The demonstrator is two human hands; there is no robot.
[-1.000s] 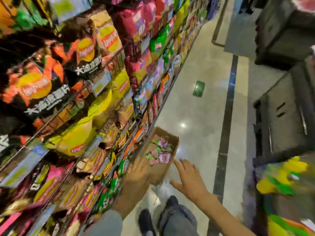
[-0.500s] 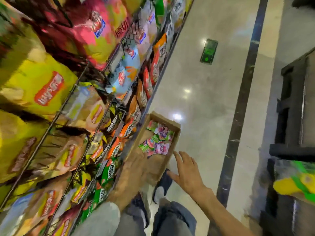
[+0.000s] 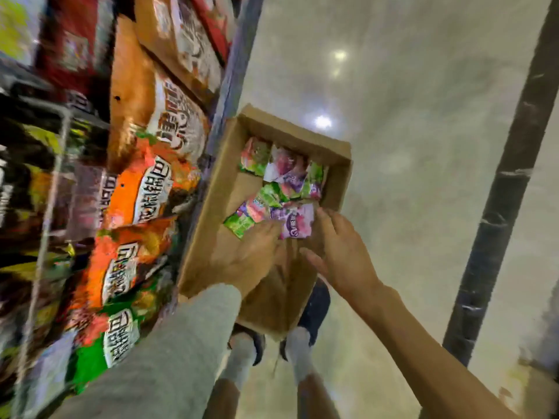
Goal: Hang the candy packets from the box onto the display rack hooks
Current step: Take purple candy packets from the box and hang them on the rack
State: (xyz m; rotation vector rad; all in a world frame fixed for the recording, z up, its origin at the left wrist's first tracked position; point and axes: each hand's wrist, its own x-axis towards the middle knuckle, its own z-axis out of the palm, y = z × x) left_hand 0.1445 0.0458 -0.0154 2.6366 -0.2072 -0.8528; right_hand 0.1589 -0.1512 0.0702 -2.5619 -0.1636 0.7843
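Packet (image 3: 295,220) of purple candy lies in the box (image 3: 340,176) between your hands; left hand (image 3: 251,255) touches it, right hand (image 3: 344,252) spread beside.

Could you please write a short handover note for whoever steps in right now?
Left hand: inside the cardboard box, fingers at the purple candy packet; grip unclear.
Right hand: open, fingertips at the same packet's right edge.
Things: the other candy packets lie loose at the box's far end; box sits on the floor beside the display rack.
Done: nothing visibly hung.
Left: lift packets out and hang them on the hooks.
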